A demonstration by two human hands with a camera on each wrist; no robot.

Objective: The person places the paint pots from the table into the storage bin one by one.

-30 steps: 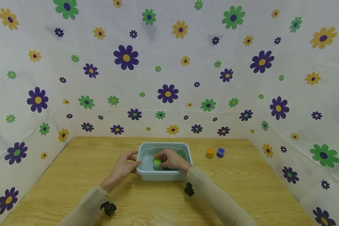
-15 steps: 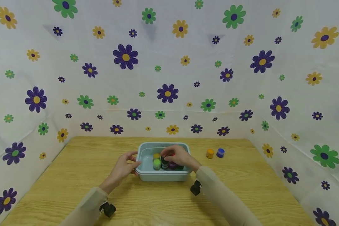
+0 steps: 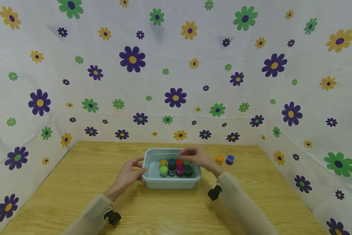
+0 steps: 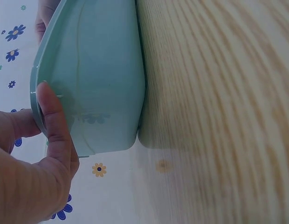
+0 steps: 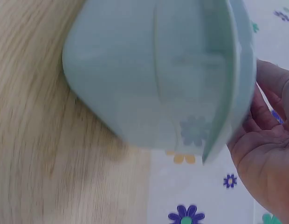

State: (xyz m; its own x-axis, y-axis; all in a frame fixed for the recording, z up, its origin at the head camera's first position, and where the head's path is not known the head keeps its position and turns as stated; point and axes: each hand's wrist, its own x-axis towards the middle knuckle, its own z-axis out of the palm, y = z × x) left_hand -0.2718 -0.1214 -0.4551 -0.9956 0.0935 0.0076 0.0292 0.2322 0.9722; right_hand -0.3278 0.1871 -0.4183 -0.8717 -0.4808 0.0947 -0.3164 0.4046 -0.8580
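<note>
A light blue plastic tub (image 3: 171,184) stands on the table. Inside are several small paint jars in two rows, among them a light green jar (image 3: 163,171), a purple jar (image 3: 179,170), a yellow jar (image 3: 163,163) and a red jar (image 3: 179,162). My left hand (image 3: 129,173) grips the tub's left rim; in the left wrist view its thumb and fingers pinch the edge. My right hand (image 3: 197,158) is over the tub's back right corner, fingers loosely bent and holding nothing. It partly covers a green jar (image 3: 186,162) in the back row.
To the right of the tub, an orange jar (image 3: 219,160) and a blue jar (image 3: 230,159) stand side by side on the wooden table (image 3: 246,189). White cloth walls (image 3: 152,78) with flower prints enclose the table at the back and both sides.
My right hand has let go of the light green jar and moved right and up, uncovering the jars in the tub. The left hand has stayed on the rim.
</note>
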